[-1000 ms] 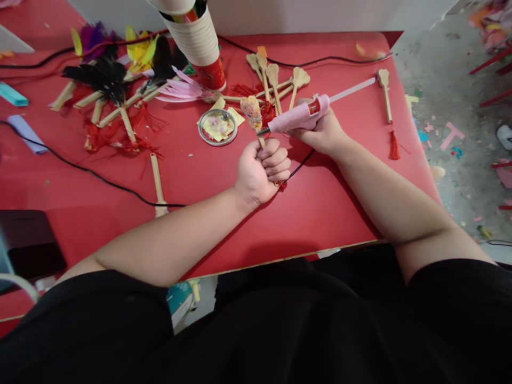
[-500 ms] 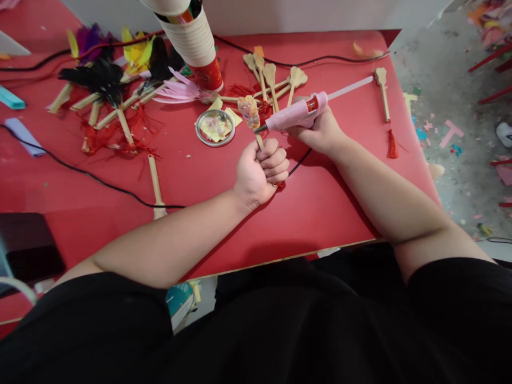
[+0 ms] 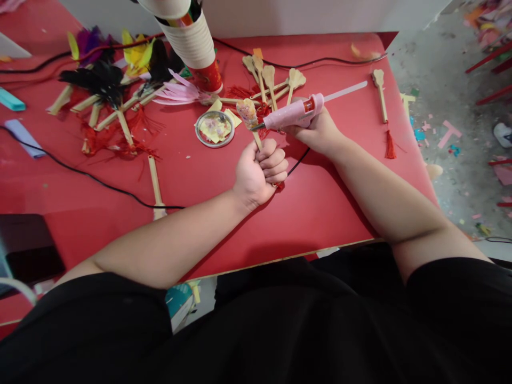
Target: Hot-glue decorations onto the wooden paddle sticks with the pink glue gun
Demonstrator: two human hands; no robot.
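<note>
My left hand [image 3: 262, 173] is wrapped round the handle of a wooden stick [image 3: 247, 113], its broad head pointing up and coated with glittery, yellowish bits. A bit of red tassel shows below the fist. My right hand [image 3: 318, 130] grips a pink glue gun [image 3: 290, 113], its fingers partly hidden behind the body. The gun's metal nozzle is at the lower edge of the stick's head, and a long glue stick [image 3: 346, 90] juts from its back. Just left of the coated head lies a round dish [image 3: 215, 129] with yellow paper and small bits in it.
Several plain wooden sticks [image 3: 269, 80] lie behind the glue gun, another [image 3: 380, 93] at the right. Feathered sticks [image 3: 106, 80] are heaped at the left. Stacked paper cups [image 3: 192, 42] stand at the back. Black cords [image 3: 80, 169] cross the red table [image 3: 320, 202]. A dark tablet-like object [image 3: 30, 245] sits lower left.
The glue gun and the stick's head have shifted very slightly left. The nozzle stays at the head's lower edge, and both grips are unchanged.
</note>
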